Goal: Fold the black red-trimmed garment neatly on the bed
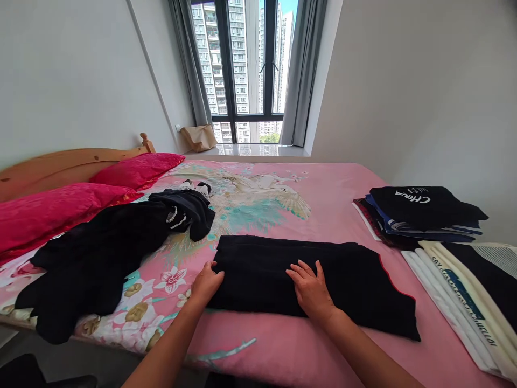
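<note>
Black pants (pixel 266 275), folded lengthwise into a long flat strip, lie across the front of the bed. Their wider right end has a curved edge with a thin red line. My left hand (pixel 207 284) is at the narrow left end, thumb and fingers closed at its edge; part of the grip is hidden. My right hand (pixel 313 288) rests flat on the middle of the pants with its fingers spread, holding nothing.
A loose heap of black clothes (pixel 109 253) lies to the left, near red pillows (pixel 137 171). At the right stand a stack of folded dark clothes (pixel 428 207) and a pile of folded light shirts (pixel 456 302). A patterned pink sheet (pixel 331 188) covers the bed.
</note>
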Motion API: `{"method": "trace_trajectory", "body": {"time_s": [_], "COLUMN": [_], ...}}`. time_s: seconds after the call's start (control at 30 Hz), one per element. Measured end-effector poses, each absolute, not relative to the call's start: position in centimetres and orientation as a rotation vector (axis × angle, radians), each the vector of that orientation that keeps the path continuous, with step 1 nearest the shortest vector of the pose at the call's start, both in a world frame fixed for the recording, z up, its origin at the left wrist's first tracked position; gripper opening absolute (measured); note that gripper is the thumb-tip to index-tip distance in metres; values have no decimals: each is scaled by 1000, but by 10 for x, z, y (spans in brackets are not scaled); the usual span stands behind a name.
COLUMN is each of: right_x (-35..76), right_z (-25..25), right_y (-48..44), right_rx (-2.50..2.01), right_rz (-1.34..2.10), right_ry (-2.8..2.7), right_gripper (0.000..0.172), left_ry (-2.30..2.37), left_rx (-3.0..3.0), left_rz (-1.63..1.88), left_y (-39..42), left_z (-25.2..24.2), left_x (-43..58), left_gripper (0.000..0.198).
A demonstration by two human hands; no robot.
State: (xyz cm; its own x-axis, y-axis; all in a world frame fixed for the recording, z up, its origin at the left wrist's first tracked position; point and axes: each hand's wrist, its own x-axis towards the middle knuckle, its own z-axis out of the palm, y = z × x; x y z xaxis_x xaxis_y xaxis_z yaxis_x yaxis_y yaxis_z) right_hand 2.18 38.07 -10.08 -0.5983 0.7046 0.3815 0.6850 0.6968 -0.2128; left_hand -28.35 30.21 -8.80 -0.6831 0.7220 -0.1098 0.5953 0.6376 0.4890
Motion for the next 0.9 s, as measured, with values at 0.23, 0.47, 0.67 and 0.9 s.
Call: {"method": "trace_trajectory", "body": {"time_s": [0.23, 0.47, 0.67, 0.9], "right_x": [24, 24, 21, 9], "right_z": [-111, -114, -82, -68], "right_y": [380, 379, 368, 395], "right_rx": [-1085, -1102, -1160, -1330], "right_rz": [59, 70, 218, 332], "right_ry": [-2424, -2447, -2506, -2586], "right_gripper": [43, 46, 41, 56], "left_ry": [2503, 2576, 2638, 2562], "left_rx": [1089, 1058, 1335, 1752], "left_rz": [671, 714, 681, 228], "left_y": [314, 324, 324, 323], "left_z": [-78, -78, -68, -101], "left_x": [-288, -288, -257, -230], "left_gripper": [28, 38, 46, 56]}}
